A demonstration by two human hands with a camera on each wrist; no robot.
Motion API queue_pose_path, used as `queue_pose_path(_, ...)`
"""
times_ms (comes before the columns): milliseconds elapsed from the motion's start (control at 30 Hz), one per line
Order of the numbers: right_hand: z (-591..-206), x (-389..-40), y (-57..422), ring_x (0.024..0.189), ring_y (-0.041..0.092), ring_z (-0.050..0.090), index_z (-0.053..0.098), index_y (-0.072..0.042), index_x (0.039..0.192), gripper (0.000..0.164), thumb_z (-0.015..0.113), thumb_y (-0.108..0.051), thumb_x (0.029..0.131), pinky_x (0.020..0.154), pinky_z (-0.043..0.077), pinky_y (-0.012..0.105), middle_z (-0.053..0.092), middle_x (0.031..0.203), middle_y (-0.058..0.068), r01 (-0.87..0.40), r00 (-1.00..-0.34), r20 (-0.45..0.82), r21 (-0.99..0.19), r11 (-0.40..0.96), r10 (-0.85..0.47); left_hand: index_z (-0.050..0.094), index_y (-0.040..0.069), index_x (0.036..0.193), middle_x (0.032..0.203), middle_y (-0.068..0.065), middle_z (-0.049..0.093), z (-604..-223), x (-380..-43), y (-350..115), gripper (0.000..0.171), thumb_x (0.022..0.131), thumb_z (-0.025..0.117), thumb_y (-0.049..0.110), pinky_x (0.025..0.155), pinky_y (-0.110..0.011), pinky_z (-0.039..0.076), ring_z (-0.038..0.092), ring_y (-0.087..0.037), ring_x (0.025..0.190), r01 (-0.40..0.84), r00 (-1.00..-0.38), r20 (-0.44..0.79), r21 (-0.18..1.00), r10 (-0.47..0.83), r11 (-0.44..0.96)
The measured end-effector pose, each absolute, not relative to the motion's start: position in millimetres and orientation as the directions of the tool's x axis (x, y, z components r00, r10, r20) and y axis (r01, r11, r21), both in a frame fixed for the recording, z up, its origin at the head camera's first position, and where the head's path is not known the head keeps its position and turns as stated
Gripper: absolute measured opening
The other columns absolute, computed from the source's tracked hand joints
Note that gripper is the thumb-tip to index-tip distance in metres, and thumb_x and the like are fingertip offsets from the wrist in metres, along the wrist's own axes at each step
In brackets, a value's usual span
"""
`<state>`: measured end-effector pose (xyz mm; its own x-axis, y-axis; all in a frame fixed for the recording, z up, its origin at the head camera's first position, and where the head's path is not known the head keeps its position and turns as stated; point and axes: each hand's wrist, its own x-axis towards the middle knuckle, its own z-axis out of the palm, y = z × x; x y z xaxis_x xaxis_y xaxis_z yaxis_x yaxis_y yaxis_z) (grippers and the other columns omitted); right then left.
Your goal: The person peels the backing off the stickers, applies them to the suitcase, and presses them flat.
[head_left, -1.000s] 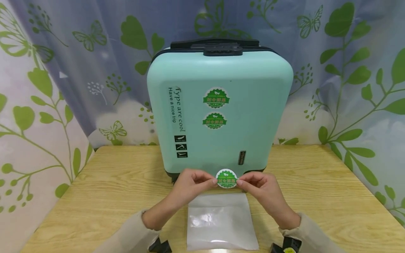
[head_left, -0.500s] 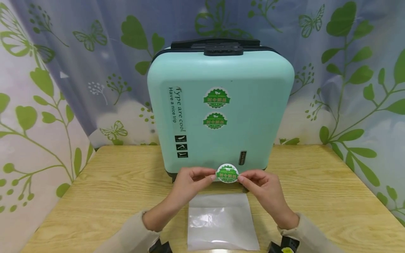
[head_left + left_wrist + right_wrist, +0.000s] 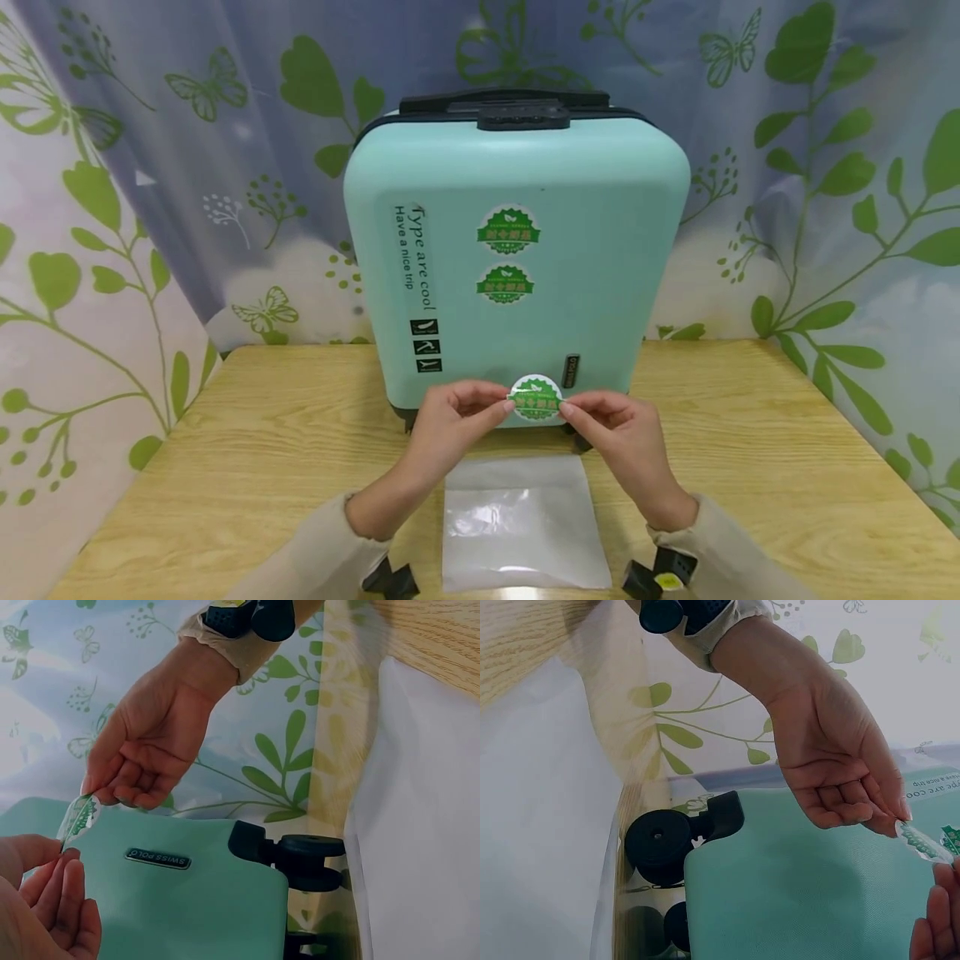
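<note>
A round green-and-white sticker (image 3: 536,398) is stretched between my two hands in front of the lower part of a mint-green suitcase (image 3: 600,258). My left hand (image 3: 459,421) pinches its left edge between thumb and forefinger. At the opposite edge, my right hand (image 3: 622,425) pinches it the same way. From the left wrist view, the sticker (image 3: 79,816) looks thin and slightly bent, held apart from the suitcase shell (image 3: 187,900). Two matching stickers, an upper one (image 3: 508,230) and a lower one (image 3: 505,284), are on the suitcase front.
Below the hands, a glossy white sheet (image 3: 525,533) lies on the wooden table (image 3: 750,467). The suitcase stands upright on black wheels (image 3: 658,844), its black handle (image 3: 510,100) on top. Behind it hangs a leaf-patterned curtain (image 3: 225,167).
Both hands have risen a little toward the suitcase, carrying the sticker up from near the table to overlap the suitcase's lower edge. The head view has shifted slightly.
</note>
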<state>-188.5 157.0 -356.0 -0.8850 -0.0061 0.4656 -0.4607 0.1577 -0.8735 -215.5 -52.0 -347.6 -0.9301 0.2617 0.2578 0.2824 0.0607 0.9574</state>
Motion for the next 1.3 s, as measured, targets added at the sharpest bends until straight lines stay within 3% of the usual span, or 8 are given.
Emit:
queue_pose_path(367, -353, -194, 146, 0.067, 0.010, 0.064, 0.070, 0.006, 0.088, 0.010, 0.072, -0.001, 0.081, 0.060, 0.053, 0.022, 0.070, 0.077, -0.006, -0.420, -0.901, 0.430, -0.899, 0.125, 0.065, 0.073, -0.001, 0.090, 0.084, -0.013, 0.072, -340, -218, -53, 0.013, 0.080, 0.075, 0.008, 0.065, -0.024, 0.054, 0.067, -0.015, 0.072, 0.322, -0.936, 0.310, 0.945, 0.168, 0.050)
queue_pose_path(700, -348, -202, 134, 0.061, 0.008, 0.055, 0.071, 0.000, 0.084, 0.007, 0.073, -0.005, 0.081, 0.050, 0.042, 0.020, 0.069, 0.075, -0.004, -0.510, -0.846, 0.526, -0.847, 0.149, 0.091, 0.073, -0.002, 0.088, 0.080, -0.016, 0.071, -333, -224, -57, 0.013, 0.080, 0.075, 0.007, 0.064, -0.024, 0.055, 0.069, -0.016, 0.070, 0.347, -0.932, 0.339, 0.937, 0.128, 0.042)
queue_pose_path(933, -348, -211, 129, 0.068, 0.008, 0.061, 0.071, 0.001, 0.081, 0.005, 0.074, -0.003, 0.080, 0.058, 0.046, 0.019, 0.069, 0.076, -0.002, -0.576, -0.798, 0.593, -0.802, 0.157, 0.105, 0.074, 0.000, 0.084, 0.076, -0.015, 0.071, -329, -226, -58, 0.009, 0.080, 0.075, 0.008, 0.057, -0.024, 0.053, 0.069, -0.018, 0.067, 0.399, -0.914, 0.392, 0.916, 0.104, 0.053)
queue_pose_path(1100, -346, -216, 125, 0.070, 0.008, 0.064, 0.072, 0.002, 0.082, 0.006, 0.073, -0.003, 0.080, 0.058, 0.048, 0.020, 0.070, 0.077, 0.006, -0.622, -0.760, 0.640, -0.767, 0.160, 0.113, 0.075, 0.002, 0.084, 0.074, -0.011, 0.071, -326, -229, -58, 0.007, 0.080, 0.075, 0.008, 0.053, -0.022, 0.050, 0.069, -0.019, 0.066, 0.429, -0.902, 0.423, 0.900, 0.083, 0.072)
queue_pose_path(1300, -341, -220, 123, 0.062, 0.012, 0.062, 0.074, -0.002, 0.086, 0.008, 0.074, -0.008, 0.082, 0.053, 0.045, 0.019, 0.071, 0.079, 0.014, -0.587, -0.787, 0.606, -0.794, 0.161, 0.120, 0.075, 0.001, 0.086, 0.076, -0.013, 0.071, -323, -235, -60, 0.009, 0.080, 0.075, 0.008, 0.060, -0.025, 0.054, 0.069, -0.015, 0.067, 0.459, -0.888, 0.455, 0.886, 0.062, 0.068)
